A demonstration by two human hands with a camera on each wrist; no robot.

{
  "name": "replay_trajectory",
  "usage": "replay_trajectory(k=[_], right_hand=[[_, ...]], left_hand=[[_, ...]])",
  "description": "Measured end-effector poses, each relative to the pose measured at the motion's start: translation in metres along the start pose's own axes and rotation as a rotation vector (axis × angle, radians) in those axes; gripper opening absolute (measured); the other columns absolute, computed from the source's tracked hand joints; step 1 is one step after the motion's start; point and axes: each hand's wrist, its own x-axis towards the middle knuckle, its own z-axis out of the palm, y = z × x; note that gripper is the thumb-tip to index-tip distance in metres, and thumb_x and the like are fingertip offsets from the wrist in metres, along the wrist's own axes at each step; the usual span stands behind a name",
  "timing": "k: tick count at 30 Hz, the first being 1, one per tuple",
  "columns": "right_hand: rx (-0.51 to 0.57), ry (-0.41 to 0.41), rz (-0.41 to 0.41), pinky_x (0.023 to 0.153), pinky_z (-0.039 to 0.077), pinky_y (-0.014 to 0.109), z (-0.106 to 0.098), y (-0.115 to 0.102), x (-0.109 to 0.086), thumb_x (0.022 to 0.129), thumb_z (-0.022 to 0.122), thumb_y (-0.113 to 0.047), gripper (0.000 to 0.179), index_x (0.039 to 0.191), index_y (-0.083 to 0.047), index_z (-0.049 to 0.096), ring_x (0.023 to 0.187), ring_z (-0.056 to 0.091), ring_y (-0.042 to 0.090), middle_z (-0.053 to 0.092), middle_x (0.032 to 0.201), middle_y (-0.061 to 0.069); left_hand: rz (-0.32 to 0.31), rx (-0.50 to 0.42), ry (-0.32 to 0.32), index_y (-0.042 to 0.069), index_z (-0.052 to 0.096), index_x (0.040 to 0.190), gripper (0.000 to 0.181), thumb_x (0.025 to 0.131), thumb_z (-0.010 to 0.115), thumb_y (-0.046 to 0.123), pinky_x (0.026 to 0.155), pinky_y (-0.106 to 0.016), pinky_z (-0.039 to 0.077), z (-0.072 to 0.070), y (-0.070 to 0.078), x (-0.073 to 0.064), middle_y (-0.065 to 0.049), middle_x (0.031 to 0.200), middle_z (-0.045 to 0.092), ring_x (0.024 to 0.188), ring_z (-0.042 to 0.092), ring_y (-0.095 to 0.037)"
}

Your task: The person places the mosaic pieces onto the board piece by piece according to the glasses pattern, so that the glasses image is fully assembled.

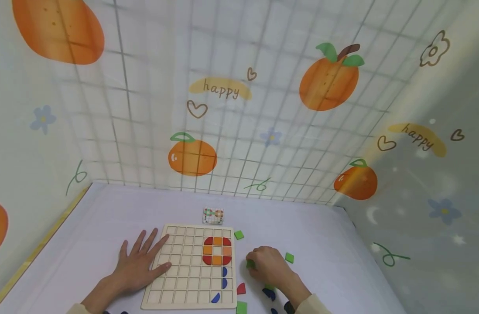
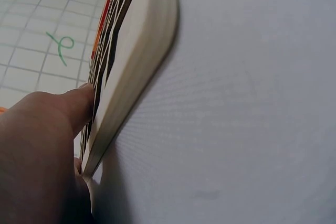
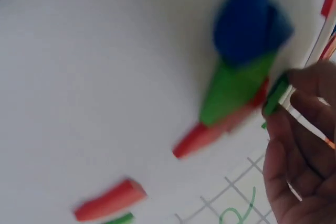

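Note:
My left hand (image 1: 136, 265) lies with spread, straight fingers on the left edge of a wooden grid board (image 1: 184, 283). The left wrist view shows its thumb on the board's thick pale rim (image 2: 142, 51). To the right of the board my right hand (image 1: 270, 265) pinches a small green tile (image 3: 275, 95) between thumb and fingers, just over the table. On the board, red corner pieces (image 1: 208, 240) and orange squares (image 1: 217, 260) form a ring at the upper right. Below it are blue half-round pieces (image 1: 224, 271), and another blue piece (image 1: 215, 298) sits tilted near the bottom.
A small pattern card (image 1: 213, 215) lies behind the board. Loose green squares (image 1: 289, 257), a red quarter piece (image 1: 241, 288) and dark blue pieces (image 1: 268, 293) are scattered on the white table (image 1: 326, 244) at the right. A curtain with printed oranges (image 1: 192, 157) surrounds the table.

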Motion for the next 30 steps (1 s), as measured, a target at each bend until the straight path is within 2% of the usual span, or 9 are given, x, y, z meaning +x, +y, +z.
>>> replay_trajectory(k=[3, 6, 10, 13, 16, 20, 23, 26, 30], right_hand=[[-0.069, -0.010, 0.014, 0.073, 0.054, 0.026, -0.007, -0.001, 0.014, 0.079, 0.084, -0.028, 0.019, 0.096, -0.021, 0.079, 0.066, 0.056, 0.004, 0.069, 0.080, -0.012], [-0.088, 0.030, 0.000, 0.069, 0.053, 0.024, -0.013, -0.007, 0.029, 0.078, 0.083, -0.031, 0.019, 0.095, -0.022, 0.079, 0.067, 0.056, 0.003, 0.069, 0.081, -0.012], [-0.053, 0.148, -0.123, 0.062, 0.050, 0.019, -0.017, -0.025, 0.052, 0.080, 0.081, -0.030, 0.014, 0.090, -0.021, 0.078, 0.066, 0.056, 0.001, 0.069, 0.082, -0.012], [-0.031, 0.231, -0.225, 0.055, 0.046, 0.014, -0.010, -0.041, 0.069, 0.080, 0.079, -0.026, 0.009, 0.088, -0.021, 0.077, 0.064, 0.056, -0.002, 0.069, 0.081, -0.013], [-0.032, 0.275, -0.280, 0.049, 0.039, 0.010, 0.000, -0.056, 0.082, 0.080, 0.077, -0.022, 0.008, 0.088, -0.024, 0.077, 0.061, 0.053, -0.005, 0.068, 0.081, -0.015], [-0.049, 0.266, -0.336, 0.047, 0.034, 0.010, 0.008, -0.071, 0.093, 0.080, 0.076, -0.019, 0.012, 0.091, -0.024, 0.077, 0.058, 0.049, -0.005, 0.067, 0.081, -0.014], [-0.080, 0.249, -0.372, 0.049, 0.034, 0.011, 0.011, -0.080, 0.098, 0.079, 0.075, -0.017, 0.011, 0.088, -0.024, 0.077, 0.059, 0.050, -0.005, 0.066, 0.080, -0.013], [-0.126, 0.247, -0.386, 0.052, 0.039, 0.011, 0.011, -0.086, 0.101, 0.082, 0.074, -0.019, 0.007, 0.082, -0.026, 0.076, 0.063, 0.055, -0.004, 0.067, 0.082, -0.014], [-0.153, 0.240, -0.404, 0.055, 0.044, 0.012, 0.011, -0.089, 0.103, 0.089, 0.073, -0.020, 0.012, 0.080, -0.027, 0.076, 0.066, 0.060, -0.003, 0.068, 0.081, -0.015]], left_hand=[[-0.003, 0.008, -0.006, 0.017, 0.042, 0.150, 0.082, 0.088, 0.052, 0.070, 0.102, -0.076, -0.001, 0.000, -0.001, 0.001, -0.022, 0.158, 0.023, 0.143, 0.011, -0.049], [-0.007, 0.016, -0.009, 0.017, 0.041, 0.150, 0.083, 0.088, 0.051, 0.071, 0.103, -0.076, -0.002, 0.002, -0.002, 0.002, -0.022, 0.158, 0.022, 0.143, 0.010, -0.049], [-0.012, 0.017, -0.011, 0.018, 0.041, 0.151, 0.084, 0.088, 0.051, 0.072, 0.103, -0.076, -0.003, 0.001, -0.003, 0.002, -0.021, 0.158, 0.022, 0.144, 0.010, -0.048], [-0.014, 0.004, -0.019, 0.019, 0.040, 0.151, 0.083, 0.088, 0.050, 0.072, 0.103, -0.076, -0.004, 0.000, -0.003, 0.001, -0.021, 0.159, 0.022, 0.144, 0.009, -0.048], [-0.006, -0.010, -0.015, 0.019, 0.040, 0.151, 0.083, 0.088, 0.052, 0.071, 0.103, -0.076, -0.004, 0.000, -0.003, 0.001, -0.021, 0.159, 0.022, 0.143, 0.010, -0.049], [0.004, -0.006, -0.015, 0.020, 0.040, 0.151, 0.082, 0.088, 0.051, 0.071, 0.103, -0.076, -0.002, 0.000, -0.003, 0.001, -0.021, 0.159, 0.022, 0.143, 0.011, -0.049], [0.012, -0.007, -0.006, 0.020, 0.041, 0.151, 0.081, 0.089, 0.052, 0.070, 0.102, -0.076, 0.000, 0.000, -0.003, -0.001, -0.021, 0.158, 0.023, 0.143, 0.011, -0.049], [0.021, -0.009, 0.007, 0.019, 0.042, 0.151, 0.080, 0.089, 0.054, 0.068, 0.102, -0.076, 0.001, -0.001, -0.003, -0.001, -0.021, 0.158, 0.024, 0.143, 0.012, -0.048], [0.016, 0.007, 0.004, 0.020, 0.041, 0.151, 0.080, 0.089, 0.052, 0.069, 0.103, -0.076, 0.001, -0.001, -0.004, 0.001, -0.021, 0.158, 0.023, 0.144, 0.012, -0.048]])
